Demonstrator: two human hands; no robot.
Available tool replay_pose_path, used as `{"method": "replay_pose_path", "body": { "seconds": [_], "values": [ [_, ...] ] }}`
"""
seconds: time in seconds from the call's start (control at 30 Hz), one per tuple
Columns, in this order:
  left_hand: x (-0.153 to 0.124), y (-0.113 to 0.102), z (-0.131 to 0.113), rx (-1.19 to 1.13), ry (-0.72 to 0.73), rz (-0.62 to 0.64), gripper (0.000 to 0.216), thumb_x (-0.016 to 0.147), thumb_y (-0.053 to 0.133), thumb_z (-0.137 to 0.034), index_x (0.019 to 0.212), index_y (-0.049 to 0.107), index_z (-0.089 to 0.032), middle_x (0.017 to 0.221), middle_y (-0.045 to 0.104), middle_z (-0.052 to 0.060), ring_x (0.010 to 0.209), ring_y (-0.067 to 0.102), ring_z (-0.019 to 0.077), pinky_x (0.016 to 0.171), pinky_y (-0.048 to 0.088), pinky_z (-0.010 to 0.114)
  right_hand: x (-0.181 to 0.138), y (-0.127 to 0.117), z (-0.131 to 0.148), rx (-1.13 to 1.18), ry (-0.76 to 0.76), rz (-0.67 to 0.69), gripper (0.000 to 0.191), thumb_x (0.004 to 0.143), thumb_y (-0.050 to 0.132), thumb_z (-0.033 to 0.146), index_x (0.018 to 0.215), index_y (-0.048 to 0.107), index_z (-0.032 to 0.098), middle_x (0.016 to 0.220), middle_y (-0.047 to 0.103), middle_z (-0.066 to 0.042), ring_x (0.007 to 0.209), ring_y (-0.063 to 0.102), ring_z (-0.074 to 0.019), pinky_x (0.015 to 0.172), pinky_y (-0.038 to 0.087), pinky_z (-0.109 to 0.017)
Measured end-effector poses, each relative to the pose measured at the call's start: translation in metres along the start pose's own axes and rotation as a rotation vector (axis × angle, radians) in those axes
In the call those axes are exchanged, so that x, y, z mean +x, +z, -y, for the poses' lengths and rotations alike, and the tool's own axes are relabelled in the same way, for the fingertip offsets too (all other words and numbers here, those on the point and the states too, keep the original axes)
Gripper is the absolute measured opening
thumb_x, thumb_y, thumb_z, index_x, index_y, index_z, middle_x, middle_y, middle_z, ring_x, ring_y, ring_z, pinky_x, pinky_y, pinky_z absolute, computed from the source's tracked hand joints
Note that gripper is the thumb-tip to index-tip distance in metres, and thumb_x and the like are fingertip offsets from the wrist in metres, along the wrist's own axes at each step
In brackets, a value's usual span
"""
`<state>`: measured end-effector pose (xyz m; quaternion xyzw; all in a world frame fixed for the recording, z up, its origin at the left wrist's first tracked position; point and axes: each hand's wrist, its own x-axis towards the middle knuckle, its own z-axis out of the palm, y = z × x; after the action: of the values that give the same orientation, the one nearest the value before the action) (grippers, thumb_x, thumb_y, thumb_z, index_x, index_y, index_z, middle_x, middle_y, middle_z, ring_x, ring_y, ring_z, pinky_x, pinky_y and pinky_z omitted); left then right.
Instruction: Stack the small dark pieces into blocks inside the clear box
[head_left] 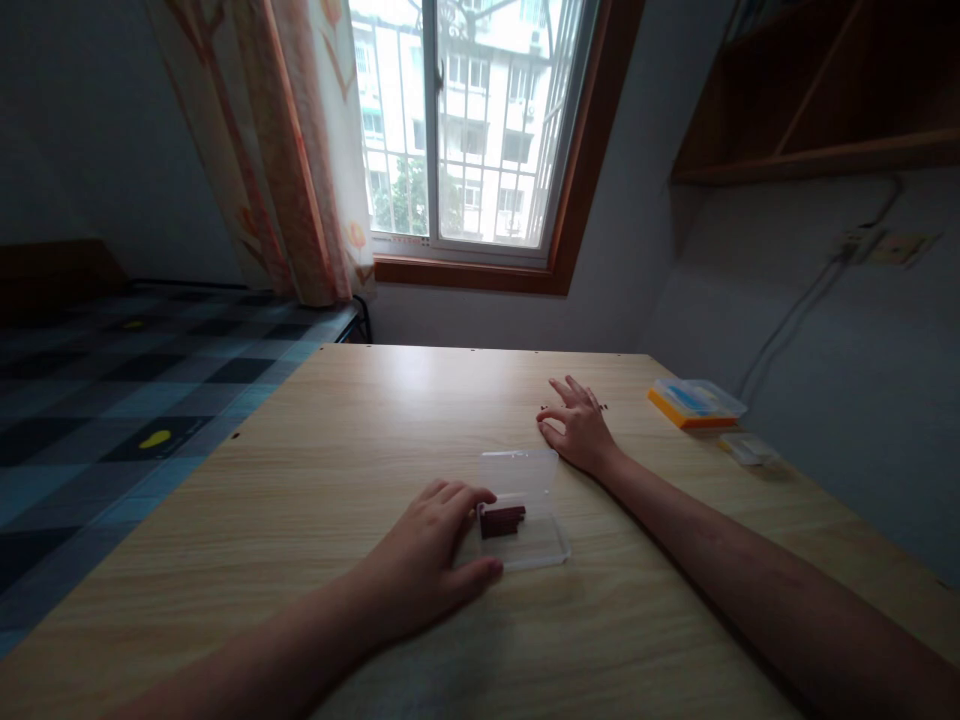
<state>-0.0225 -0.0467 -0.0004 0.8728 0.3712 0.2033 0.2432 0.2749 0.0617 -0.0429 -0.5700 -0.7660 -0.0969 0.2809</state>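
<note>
My left hand (442,535) is curved round the left side of a small clear plastic box (546,545), its thumb at the near edge and its fingers toward the hinge. The box lies on the table with its lid (517,470) folded back flat. Inside, against the left end, is a small stack of dark reddish-brown sticks (501,521). Farther back and to the right, my right hand (579,425) rests low on the tabletop. Its thumb and index finger come together in a pinch, the other fingers stretched forward. Tiny dark pieces (604,407) show beside it; what the pinch holds is too small to tell.
The light wood table (360,470) fills the front. At its right edge lie an orange-and-clear case (694,402) and a small clear box (750,450). A bed with checked cloth (180,400) adjoins the left; a window (480,130) and wall stand behind.
</note>
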Motion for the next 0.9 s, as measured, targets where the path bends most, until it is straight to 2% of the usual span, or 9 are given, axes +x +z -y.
{"method": "replay_pose_path", "body": {
  "seconds": [0.13, 0.27, 0.37, 0.5, 0.7, 0.9],
  "values": [
    [-0.0004, -0.0006, -0.0017, -0.009, -0.003, -0.003, 0.047, 0.078, 0.073, -0.028, 0.122, 0.059, -0.022, 0.120, 0.063, 0.008, 0.113, 0.055, 0.0280, 0.100, 0.045, 0.044, -0.0040, -0.0025, -0.0018, 0.039, -0.007, -0.067, 0.015, 0.081, 0.067, 0.032, 0.090, 0.076, 0.023, 0.149, 0.045, -0.010, 0.146, 0.026, -0.0330, 0.115, 0.020, -0.061],
    [-0.0004, -0.0010, -0.0030, -0.017, -0.007, 0.000, 0.047, 0.077, 0.074, -0.029, 0.121, 0.059, -0.022, 0.120, 0.064, 0.008, 0.113, 0.056, 0.0282, 0.099, 0.045, 0.043, -0.0048, -0.0030, -0.0020, 0.042, 0.023, -0.050, 0.016, 0.081, 0.067, 0.033, 0.090, 0.077, 0.025, 0.151, 0.044, -0.010, 0.147, 0.023, -0.0346, 0.115, 0.019, -0.063],
    [-0.0004, -0.0014, -0.0026, -0.019, -0.011, 0.001, 0.047, 0.077, 0.074, -0.029, 0.121, 0.060, -0.022, 0.119, 0.064, 0.008, 0.112, 0.056, 0.0283, 0.099, 0.046, 0.043, -0.0046, -0.0025, -0.0032, 0.056, 0.003, -0.021, 0.015, 0.081, 0.064, 0.025, 0.085, 0.079, 0.026, 0.150, 0.045, -0.007, 0.147, 0.024, -0.0339, 0.114, 0.019, -0.063],
    [-0.0007, -0.0014, -0.0016, -0.024, -0.020, -0.001, 0.047, 0.077, 0.074, -0.029, 0.121, 0.060, -0.023, 0.119, 0.064, 0.008, 0.112, 0.056, 0.0285, 0.099, 0.045, 0.044, -0.0050, -0.0035, -0.0046, 0.080, 0.000, -0.035, 0.026, 0.079, 0.059, 0.013, 0.090, 0.079, 0.026, 0.148, 0.047, -0.007, 0.146, 0.028, -0.0315, 0.115, 0.023, -0.060],
    [-0.0007, -0.0013, -0.0020, -0.021, -0.015, 0.000, 0.048, 0.077, 0.074, -0.028, 0.123, 0.059, -0.023, 0.120, 0.063, 0.009, 0.113, 0.055, 0.0282, 0.100, 0.045, 0.044, -0.0059, -0.0067, -0.0013, 0.089, 0.013, -0.029, 0.017, 0.083, 0.066, 0.035, 0.090, 0.078, 0.025, 0.149, 0.046, -0.010, 0.145, 0.028, -0.0344, 0.113, 0.023, -0.062],
    [-0.0006, -0.0032, -0.0056, -0.017, -0.027, 0.009, 0.046, 0.077, 0.073, -0.027, 0.121, 0.060, -0.022, 0.120, 0.064, 0.009, 0.112, 0.056, 0.0288, 0.100, 0.045, 0.045, -0.0049, -0.0062, -0.0010, 0.098, -0.054, 0.038, 0.015, 0.083, 0.064, 0.026, 0.085, 0.078, 0.025, 0.152, 0.044, -0.008, 0.146, 0.026, -0.0340, 0.114, 0.022, -0.062]
  ]
}}
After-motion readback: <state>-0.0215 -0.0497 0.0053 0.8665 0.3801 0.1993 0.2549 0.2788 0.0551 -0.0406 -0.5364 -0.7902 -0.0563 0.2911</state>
